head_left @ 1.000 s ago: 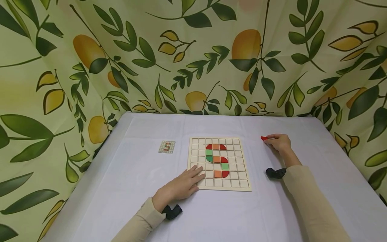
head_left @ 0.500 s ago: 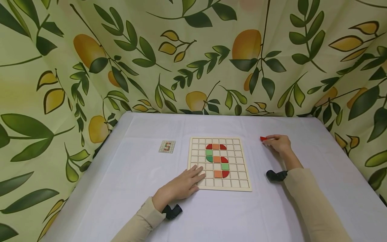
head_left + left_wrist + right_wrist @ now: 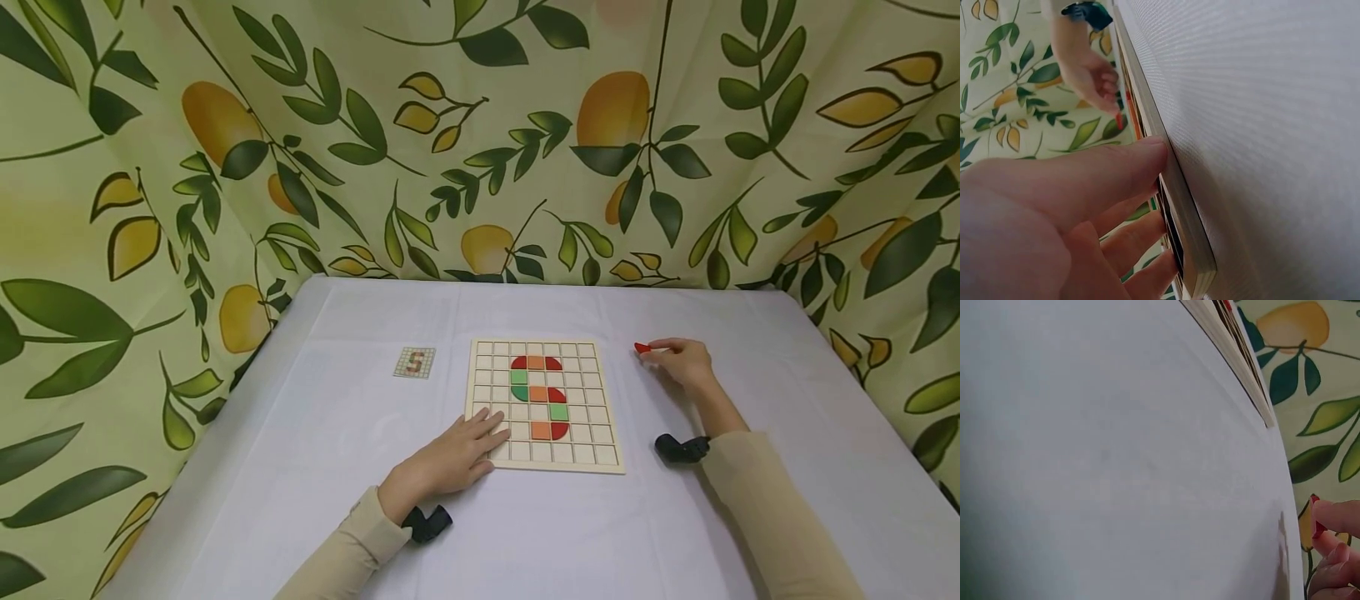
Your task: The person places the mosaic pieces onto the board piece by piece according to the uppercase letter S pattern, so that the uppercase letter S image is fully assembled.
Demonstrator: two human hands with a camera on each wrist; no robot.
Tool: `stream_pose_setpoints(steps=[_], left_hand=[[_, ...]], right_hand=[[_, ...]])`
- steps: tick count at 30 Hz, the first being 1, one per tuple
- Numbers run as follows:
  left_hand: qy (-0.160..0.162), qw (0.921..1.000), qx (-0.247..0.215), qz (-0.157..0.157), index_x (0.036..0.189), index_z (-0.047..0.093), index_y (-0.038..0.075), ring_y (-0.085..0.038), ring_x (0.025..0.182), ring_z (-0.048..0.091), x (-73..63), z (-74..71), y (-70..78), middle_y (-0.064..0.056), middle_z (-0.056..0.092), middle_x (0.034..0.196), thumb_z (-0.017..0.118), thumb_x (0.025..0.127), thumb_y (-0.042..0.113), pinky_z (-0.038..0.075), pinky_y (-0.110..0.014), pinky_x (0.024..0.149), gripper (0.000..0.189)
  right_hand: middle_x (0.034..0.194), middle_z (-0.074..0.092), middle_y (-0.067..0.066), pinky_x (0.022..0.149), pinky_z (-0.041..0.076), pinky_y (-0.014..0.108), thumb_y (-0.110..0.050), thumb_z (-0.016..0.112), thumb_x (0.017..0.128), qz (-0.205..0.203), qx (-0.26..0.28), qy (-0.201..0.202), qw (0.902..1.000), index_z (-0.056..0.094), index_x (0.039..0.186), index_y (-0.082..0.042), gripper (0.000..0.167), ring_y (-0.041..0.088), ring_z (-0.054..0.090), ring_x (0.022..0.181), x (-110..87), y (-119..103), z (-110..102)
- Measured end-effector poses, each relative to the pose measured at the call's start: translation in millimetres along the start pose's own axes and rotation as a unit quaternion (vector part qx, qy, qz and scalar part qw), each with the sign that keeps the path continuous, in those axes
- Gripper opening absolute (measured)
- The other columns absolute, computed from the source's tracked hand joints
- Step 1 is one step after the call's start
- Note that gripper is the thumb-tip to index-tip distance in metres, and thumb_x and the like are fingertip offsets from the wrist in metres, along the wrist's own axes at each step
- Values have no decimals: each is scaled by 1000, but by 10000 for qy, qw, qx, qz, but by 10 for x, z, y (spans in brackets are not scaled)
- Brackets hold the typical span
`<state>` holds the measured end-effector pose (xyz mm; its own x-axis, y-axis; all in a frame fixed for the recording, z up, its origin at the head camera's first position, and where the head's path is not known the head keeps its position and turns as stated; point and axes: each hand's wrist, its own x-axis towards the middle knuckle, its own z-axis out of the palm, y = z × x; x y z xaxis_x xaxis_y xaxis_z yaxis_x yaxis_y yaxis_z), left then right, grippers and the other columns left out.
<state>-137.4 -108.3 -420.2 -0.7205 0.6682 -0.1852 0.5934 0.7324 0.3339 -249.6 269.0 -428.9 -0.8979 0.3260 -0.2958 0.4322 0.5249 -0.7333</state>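
Observation:
In the head view my right hand [image 3: 686, 362] pinches a small red tile [image 3: 642, 347] between thumb and fingers, to the right of a wooden grid board [image 3: 600, 454]. The right wrist view shows the same red tile [image 3: 1316, 517] at the fingertips, partly covered by them. My left hand [image 3: 453, 457] rests with fairly straight fingers on the board's lower left corner; in the left wrist view its thumb [image 3: 1147, 156] lies against the board's edge [image 3: 1191, 240]. Red, orange and green tiles form an S-like curve on the grid, including a light green square [image 3: 558, 412].
A small card [image 3: 414, 363] printed with an S pattern on a grid lies left of the board. White cloth [image 3: 315, 400] covers the table. A curtain [image 3: 480, 150] with leaves and fruit hangs behind. Black devices [image 3: 681, 448] are strapped at both wrists.
My right hand has moved slightly left and toward me, carrying the red tile closer to the board. The left hand and the tiles on the board have stayed put.

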Motion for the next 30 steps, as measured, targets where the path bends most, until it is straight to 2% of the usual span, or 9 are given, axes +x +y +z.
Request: stream_pose_setpoints(steps=[4,7,14,30], left_hand=[[-16,10000,29,-10,148,40,13,-29,151,22,-2,-6,1,-8,29,161,51,99,23,27,-51,122,51],[-23,10000,1,-16,148,40,13,-30,151,22,-3,-7,2,-8,29,161,51,99,23,27,-51,122,51],[-10,10000,-26,-15,148,40,13,-29,151,22,-5,-8,7,-8,29,161,52,99,22,27,-50,122,51],[-32,10000,-47,-25,148,40,13,-29,151,22,-6,0,5,-8,28,161,51,99,22,26,-50,123,51]], right_hand=[[82,48,3,61,36,23,-24,68,88,-187,-66,2,9998,61,126,0,45,18,42,82,-68,-16,22],[76,45,1,59,35,23,-24,68,87,-297,-122,-15,9995,61,125,0,45,17,41,79,-110,-21,31],[68,44,-4,56,35,23,-23,69,87,-657,-237,-74,9975,61,124,2,45,13,41,70,-218,-35,31],[65,43,-6,52,34,22,-20,70,86,-1131,-130,-358,9929,61,121,6,44,8,40,61,-475,-151,126]])
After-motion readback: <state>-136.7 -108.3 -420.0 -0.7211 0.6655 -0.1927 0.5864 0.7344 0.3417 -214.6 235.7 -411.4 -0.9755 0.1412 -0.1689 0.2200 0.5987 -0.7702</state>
